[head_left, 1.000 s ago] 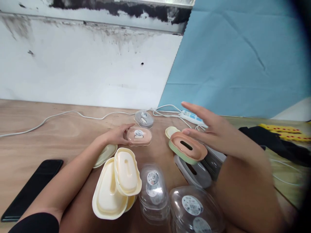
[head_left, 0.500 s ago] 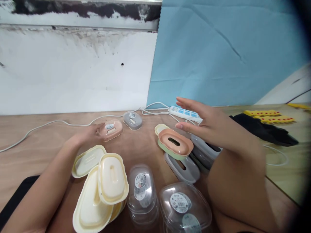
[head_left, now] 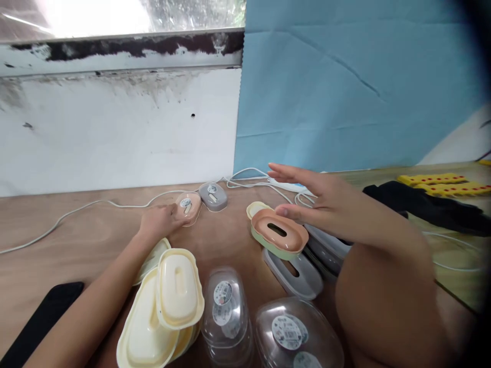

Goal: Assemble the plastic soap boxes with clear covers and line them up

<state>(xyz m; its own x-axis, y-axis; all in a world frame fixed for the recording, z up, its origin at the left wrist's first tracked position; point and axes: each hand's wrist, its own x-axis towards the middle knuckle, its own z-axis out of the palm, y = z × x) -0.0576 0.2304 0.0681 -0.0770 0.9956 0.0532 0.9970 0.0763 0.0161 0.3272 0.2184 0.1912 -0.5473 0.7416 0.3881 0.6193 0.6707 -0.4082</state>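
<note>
My left hand (head_left: 159, 221) grips a small pink oval box (head_left: 188, 207) with a round sticker on its lid, tilted up on the wooden table (head_left: 84, 230). Right beside it lies a small grey oval box (head_left: 213, 196). My right hand (head_left: 326, 204) hovers open, fingers stretched out, just above a pink lid (head_left: 280, 232) that lies on a green one at the top of a pile of grey lids (head_left: 297, 266). Cream lids (head_left: 169, 296) are stacked near my left forearm. Clear plastic boxes (head_left: 226, 306) with stickers stand at the front.
A white cable (head_left: 76, 209) runs along the wall to a power strip (head_left: 295, 186) behind my right hand. A black phone (head_left: 42, 317) lies at the front left. Black cloth (head_left: 422, 204) and yellow strips (head_left: 441, 181) lie at the right. A blue sheet (head_left: 345, 87) hangs behind.
My left hand has slid the pink box away and leftward, then tipped it up next to the grey box. My right hand stays hovering over the pink lid. The view has shifted.
</note>
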